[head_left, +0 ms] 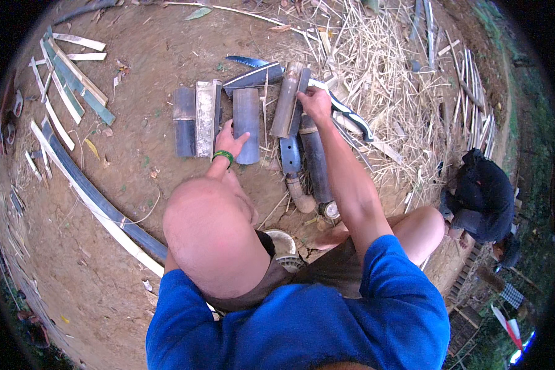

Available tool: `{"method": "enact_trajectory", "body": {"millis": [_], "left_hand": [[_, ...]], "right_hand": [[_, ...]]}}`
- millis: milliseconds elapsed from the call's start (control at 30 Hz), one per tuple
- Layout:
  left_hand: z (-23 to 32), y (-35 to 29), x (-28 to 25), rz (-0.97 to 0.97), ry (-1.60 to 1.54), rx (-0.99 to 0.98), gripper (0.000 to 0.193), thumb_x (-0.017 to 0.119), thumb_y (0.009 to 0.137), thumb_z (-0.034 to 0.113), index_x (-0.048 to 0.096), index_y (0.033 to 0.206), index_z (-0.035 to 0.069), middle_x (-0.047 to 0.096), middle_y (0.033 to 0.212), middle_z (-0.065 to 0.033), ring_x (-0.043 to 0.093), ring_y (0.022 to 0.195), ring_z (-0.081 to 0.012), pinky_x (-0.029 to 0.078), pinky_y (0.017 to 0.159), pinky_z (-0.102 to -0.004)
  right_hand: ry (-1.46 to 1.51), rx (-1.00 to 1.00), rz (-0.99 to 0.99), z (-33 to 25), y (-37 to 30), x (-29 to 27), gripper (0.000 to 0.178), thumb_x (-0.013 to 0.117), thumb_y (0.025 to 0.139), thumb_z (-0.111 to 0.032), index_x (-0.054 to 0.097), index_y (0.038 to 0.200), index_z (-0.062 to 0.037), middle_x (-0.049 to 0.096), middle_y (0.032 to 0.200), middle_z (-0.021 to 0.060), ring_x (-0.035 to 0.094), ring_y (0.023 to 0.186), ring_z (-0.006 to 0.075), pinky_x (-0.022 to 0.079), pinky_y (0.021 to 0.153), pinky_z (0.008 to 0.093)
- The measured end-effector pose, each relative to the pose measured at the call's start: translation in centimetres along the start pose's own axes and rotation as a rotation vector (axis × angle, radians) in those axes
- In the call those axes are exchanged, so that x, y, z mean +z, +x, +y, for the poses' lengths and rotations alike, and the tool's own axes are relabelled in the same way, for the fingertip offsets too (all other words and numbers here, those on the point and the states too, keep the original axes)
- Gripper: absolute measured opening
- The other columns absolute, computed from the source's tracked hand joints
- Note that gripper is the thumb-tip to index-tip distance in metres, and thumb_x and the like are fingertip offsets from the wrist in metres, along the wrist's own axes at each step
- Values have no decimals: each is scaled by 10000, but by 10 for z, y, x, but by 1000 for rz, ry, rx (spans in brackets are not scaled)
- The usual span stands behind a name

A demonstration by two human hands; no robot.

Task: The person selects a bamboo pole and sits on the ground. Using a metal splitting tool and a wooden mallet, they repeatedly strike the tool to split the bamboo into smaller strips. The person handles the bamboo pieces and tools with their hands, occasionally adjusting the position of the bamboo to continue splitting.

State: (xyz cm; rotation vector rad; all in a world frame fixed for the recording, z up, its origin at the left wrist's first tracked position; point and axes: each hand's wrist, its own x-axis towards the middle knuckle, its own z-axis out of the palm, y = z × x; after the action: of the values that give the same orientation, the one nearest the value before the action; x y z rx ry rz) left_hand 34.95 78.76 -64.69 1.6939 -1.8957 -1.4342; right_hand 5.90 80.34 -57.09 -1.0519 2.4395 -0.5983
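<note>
My left hand [230,143], a green band at its wrist, rests with thumb and fingers apart against a dark split bamboo piece [246,111]. To its left lie a pale-faced bamboo piece [205,117] and another dark one [184,126]. My right hand [316,103] pinches the edge of a narrow dark bamboo strip [300,89], which leans along a brownish bamboo piece [285,108]. Below these shows a metal blade [290,155] with two holes and a wooden handle [300,196]. Beside it lies a dark bamboo length [316,163].
A curved saw blade [246,60] pokes out behind the bamboo; a black-and-white handle [354,118] lies right of my hand. Thin shavings [382,80] cover the ground at right. Long split bamboo [98,191] lies left. A dark-clothed person [487,194] crouches at right.
</note>
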Motion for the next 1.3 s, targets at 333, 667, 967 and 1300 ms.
{"method": "enact_trajectory", "body": {"millis": [333,667,967,1300], "left_hand": [[35,-35,-1,-64,23,17,620,824,708,327,531,1157,16,621,744,-89,601,661,-223,500,672,-366],[5,-22,-19,188,-107,-73,814,755,784,309,349,1429,25,620,1169,-244,641,1022,-342,494,910,-411],[28,-41,-51,292,70,19,566,757,766,240,503,1236,54,631,1058,-186,640,910,-339,501,790,-421],[-9,-45,-95,814,503,182,551,739,772,352,527,1209,92,528,1112,-141,511,1059,-352,428,873,-454]], "right_hand": [[129,-16,133,-46,-22,13,457,734,705,-333,687,954,48,696,857,226,685,828,361,536,789,425],[372,351,234,-122,1,82,600,793,671,-331,571,1043,84,656,1013,285,647,978,411,501,914,444],[313,423,223,-111,14,91,653,817,665,-350,567,1092,75,661,1047,262,639,1028,394,484,960,429],[610,34,-170,-133,-48,95,499,708,726,-285,633,1093,45,691,738,157,682,627,218,549,628,345]]}}
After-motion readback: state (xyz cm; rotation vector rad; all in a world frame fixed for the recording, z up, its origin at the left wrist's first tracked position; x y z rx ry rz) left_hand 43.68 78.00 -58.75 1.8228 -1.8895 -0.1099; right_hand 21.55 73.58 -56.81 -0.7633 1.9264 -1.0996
